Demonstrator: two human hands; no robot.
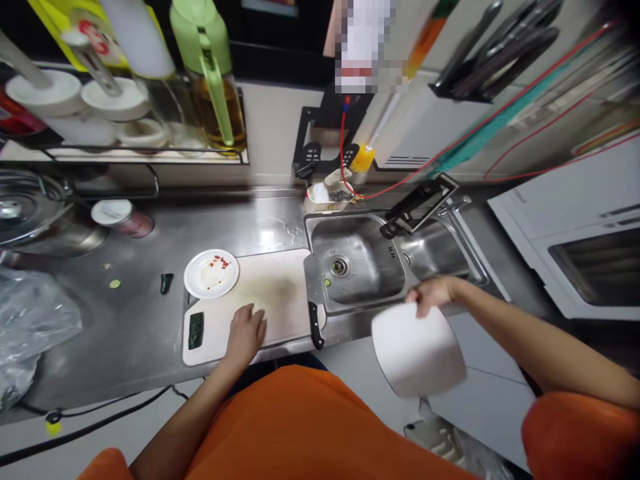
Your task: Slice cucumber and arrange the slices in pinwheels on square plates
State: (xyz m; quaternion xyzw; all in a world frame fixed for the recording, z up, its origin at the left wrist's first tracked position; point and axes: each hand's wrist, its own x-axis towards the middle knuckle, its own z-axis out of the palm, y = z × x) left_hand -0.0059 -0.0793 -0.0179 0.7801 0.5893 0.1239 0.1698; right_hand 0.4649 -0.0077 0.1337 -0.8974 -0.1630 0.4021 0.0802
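Observation:
My right hand (433, 293) grips the rim of a white bowl (420, 353), held tilted in front of the sink's near edge. My left hand (246, 330) hovers at or just over the cutting board (280, 293), fingers loosely bent with nothing in them. On the board's left end lies a dark green cucumber piece (196, 331). Behind it, a white plate (206, 287) with red bits rests on the board's back corner. A black-handled kitchen knife (316, 325) lies along the board's right edge. A smaller cucumber end (167, 283) is on the counter.
The steel sink (365, 287) lies right of the board, with a faucet (417, 207) over it. Far left are a pot (75, 233), a lidded jar (123, 218) and a clear plastic bag (37, 320). A red cord (395, 190) hangs across the back.

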